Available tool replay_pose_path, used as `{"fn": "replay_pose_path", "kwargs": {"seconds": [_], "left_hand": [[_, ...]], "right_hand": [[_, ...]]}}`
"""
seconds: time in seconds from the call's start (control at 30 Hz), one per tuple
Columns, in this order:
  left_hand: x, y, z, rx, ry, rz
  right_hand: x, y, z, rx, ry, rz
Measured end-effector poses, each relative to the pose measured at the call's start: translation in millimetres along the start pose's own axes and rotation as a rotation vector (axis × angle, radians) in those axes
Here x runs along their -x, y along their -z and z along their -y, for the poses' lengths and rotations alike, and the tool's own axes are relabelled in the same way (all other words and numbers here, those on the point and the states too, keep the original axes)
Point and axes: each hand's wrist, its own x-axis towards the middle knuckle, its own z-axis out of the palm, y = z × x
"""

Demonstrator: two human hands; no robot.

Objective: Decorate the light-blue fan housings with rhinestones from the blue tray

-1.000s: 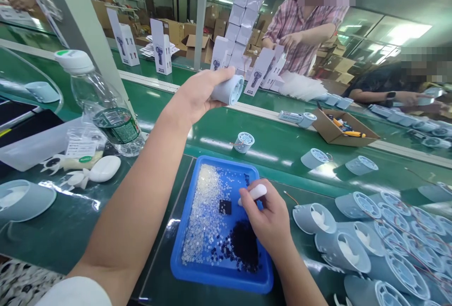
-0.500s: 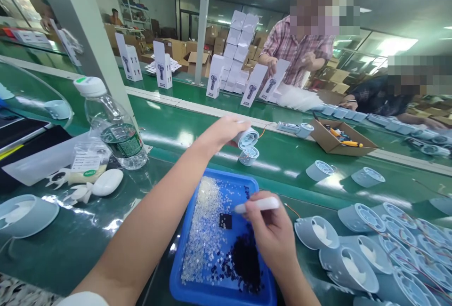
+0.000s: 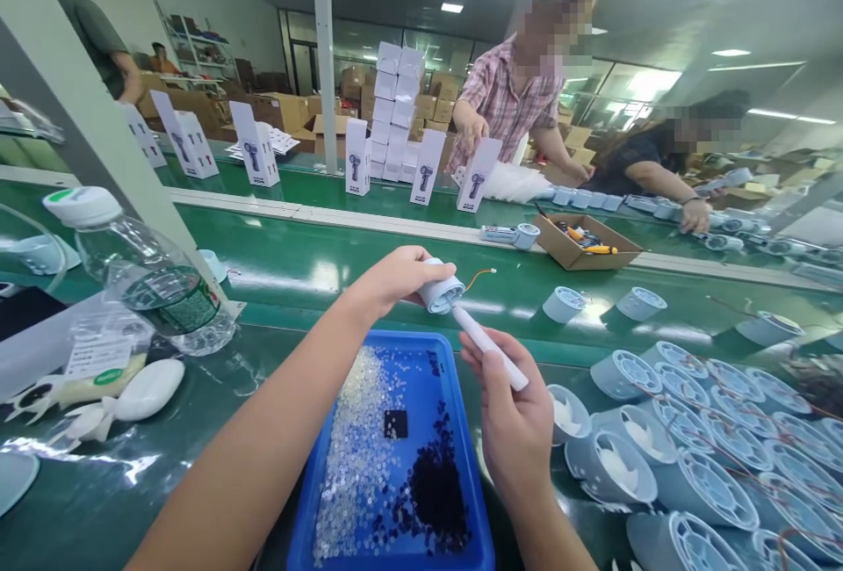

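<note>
My left hand (image 3: 400,277) is closed around a light-blue round plastic fan housing (image 3: 443,293), held over the green belt with its ribbed open end toward me. A thin orange wire (image 3: 480,274) sticks out of it. In my right hand (image 3: 517,422) is a white pen-shaped tool (image 3: 488,344), gripped between thumb and fingers. Its tip meets the lower edge of the housing; whether it carries anything is too small to tell. Below both hands lies a blue tray (image 3: 486,545) with small clear rings (image 3: 352,466), small black rings (image 3: 438,496) and a black square (image 3: 396,423).
Many light-blue housings (image 3: 708,487) crowd the right side. A water bottle (image 3: 151,281) and a white mouse-shaped object (image 3: 150,389) are at left. Across the belt, an open carton (image 3: 586,255) holds tools; white boxes (image 3: 428,167) stand near two people at work.
My right hand has raised the pen-shaped tool from above the tray to the housing. The housing in my left hand has tilted and come nearer. The view has shifted right.
</note>
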Motion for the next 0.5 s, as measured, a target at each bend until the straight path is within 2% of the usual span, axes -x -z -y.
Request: {"fn": "replay_pose_path", "kwargs": {"seconds": [0.2, 0.3, 0.37, 0.43, 0.5], "left_hand": [[3, 0.8, -2, -0.047, -0.009, 0.010], [7, -5.9, -5, -0.113, 0.000, 0.007], [12, -16.4, -7, -0.134, -0.057, -0.078], [16, -29.9, -8, -0.046, -0.186, -0.209], [20, -43.0, -6, 0.061, -0.327, -0.319]], "right_hand": [[0, -2, 2, 0.003, -0.011, -0.008], [2, -2, 3, 0.019, -0.003, -0.013], [4, -1, 4, 0.109, 0.012, -0.037], [5, 2, 6, 0.248, 0.011, -0.036], [7, 5, 7, 0.344, -0.014, 0.059]]}}
